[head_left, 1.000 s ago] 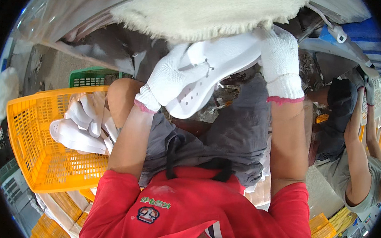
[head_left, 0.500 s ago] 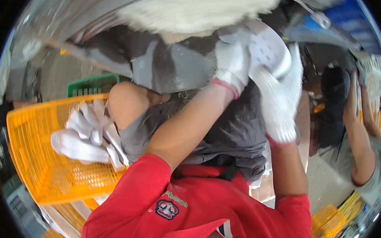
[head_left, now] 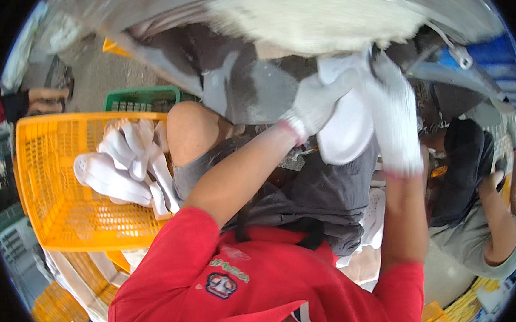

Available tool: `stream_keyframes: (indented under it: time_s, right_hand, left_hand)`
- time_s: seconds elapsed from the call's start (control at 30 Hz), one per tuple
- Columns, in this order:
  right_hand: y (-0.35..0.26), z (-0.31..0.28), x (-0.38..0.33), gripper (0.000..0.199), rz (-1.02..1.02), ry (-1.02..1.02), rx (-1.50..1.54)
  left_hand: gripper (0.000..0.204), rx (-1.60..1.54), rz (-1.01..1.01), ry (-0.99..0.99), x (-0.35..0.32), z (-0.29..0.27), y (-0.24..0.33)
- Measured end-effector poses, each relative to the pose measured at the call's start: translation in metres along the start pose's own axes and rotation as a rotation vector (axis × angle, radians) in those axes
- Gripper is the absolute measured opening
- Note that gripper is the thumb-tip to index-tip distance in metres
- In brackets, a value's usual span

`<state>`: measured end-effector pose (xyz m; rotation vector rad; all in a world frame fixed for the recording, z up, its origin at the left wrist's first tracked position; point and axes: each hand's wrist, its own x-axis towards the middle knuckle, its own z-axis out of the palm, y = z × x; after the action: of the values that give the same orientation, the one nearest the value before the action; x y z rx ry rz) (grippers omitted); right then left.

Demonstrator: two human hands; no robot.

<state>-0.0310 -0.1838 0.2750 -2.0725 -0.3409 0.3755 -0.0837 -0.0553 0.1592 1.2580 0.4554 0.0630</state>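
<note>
At the left stands an orange, rectangular, latticed plastic basket. A cream-white, fuzzy, rounded pad is at the top. The white-gloved right hand is blurred beside the smooth, white, shoe-shaped piece; I cannot tell its fingers' state. This piece is below the pad, clamped by the white-gloved left hand's fingers.

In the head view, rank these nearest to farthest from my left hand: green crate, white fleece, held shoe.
From the left hand:
1. Held shoe: in its grip.
2. White fleece: above it in the picture.
3. Green crate: off to the left.
</note>
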Motion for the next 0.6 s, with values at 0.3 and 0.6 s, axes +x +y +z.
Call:
stream_keyframes:
  time_s: [0.3,0.6]
  right_hand:
    - [0.041,0.018,-0.077,0.048,-0.866,0.001,-0.886]
    - [0.012,0.087,-0.062,0.048,-0.630,0.081,-0.580]
  left_hand:
    - [0.058,-1.055,-0.344,-0.330,-0.015,-0.018,-0.006]
    - [0.041,-0.995,0.048,-0.042,0.033,-0.057,-0.013]
